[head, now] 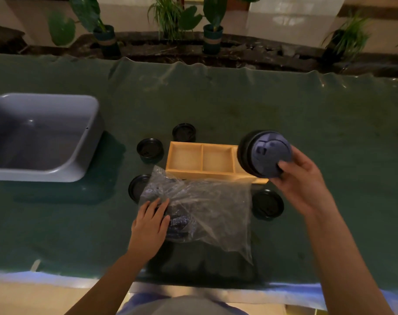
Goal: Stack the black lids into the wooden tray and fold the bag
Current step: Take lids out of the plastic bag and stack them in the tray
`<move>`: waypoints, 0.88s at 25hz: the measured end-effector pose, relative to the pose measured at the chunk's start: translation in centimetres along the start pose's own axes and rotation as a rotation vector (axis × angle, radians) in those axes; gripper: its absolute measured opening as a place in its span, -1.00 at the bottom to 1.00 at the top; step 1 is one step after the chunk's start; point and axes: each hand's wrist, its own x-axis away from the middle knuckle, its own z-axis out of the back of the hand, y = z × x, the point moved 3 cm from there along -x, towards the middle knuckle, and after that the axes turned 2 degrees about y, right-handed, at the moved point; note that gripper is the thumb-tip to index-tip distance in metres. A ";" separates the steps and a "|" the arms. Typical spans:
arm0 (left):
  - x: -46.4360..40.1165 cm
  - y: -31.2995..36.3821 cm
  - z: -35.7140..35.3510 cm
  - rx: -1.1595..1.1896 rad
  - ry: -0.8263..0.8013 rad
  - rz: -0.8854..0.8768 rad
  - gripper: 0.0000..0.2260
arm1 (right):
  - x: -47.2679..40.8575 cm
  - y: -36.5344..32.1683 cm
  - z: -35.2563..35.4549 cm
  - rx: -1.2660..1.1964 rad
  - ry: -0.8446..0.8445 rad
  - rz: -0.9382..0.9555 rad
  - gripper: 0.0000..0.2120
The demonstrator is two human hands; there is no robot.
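A: Nearest to us, item one: our left hand (150, 220), fingers spread flat, pressing on the clear plastic bag (207, 210). It grips nothing. Some lids show dark through the plastic under it.

B: Item two, our right hand (300, 178), closed around a stack of black lids (265, 153), held on its side above the right end of the wooden tray (200, 172).

A: Item three, loose lids on the green cloth (307, 114): one right of the bag (268, 205), one half under its left edge (137, 187), one left of the tray (150, 150), one just behind it (184, 132).

B: The tray's two visible compartments are empty; the third is hidden behind the stack.

A: Farther left, a grey tub (86, 142), empty. Beyond the cloth, potted plants (212, 30).

B: To do this step well, we judge we should turn the stack level, centre it over one compartment and lower it squarely so no rim catches the divider.

A: And keep the bag pinned until the remaining lids are out.
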 end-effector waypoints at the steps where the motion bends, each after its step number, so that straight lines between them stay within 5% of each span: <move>1: 0.1 0.0 -0.1 -0.005 -0.005 -0.004 -0.43 | -1.6 0.0 -1.7 0.041 -0.017 -0.014 -0.63; 8: -0.1 -0.5 -0.2 -0.010 -0.067 0.034 -0.47 | -13.2 10.4 -12.2 0.352 -0.042 -0.362 -0.54; 13: -0.4 -0.3 -0.3 0.008 -0.081 0.047 -0.57 | -16.6 16.2 -13.0 0.507 -0.033 -0.415 -0.59; 22: -0.7 -0.5 -0.6 0.022 -0.094 0.042 -0.55 | -18.2 16.4 -11.2 1.085 -0.003 -0.101 -0.56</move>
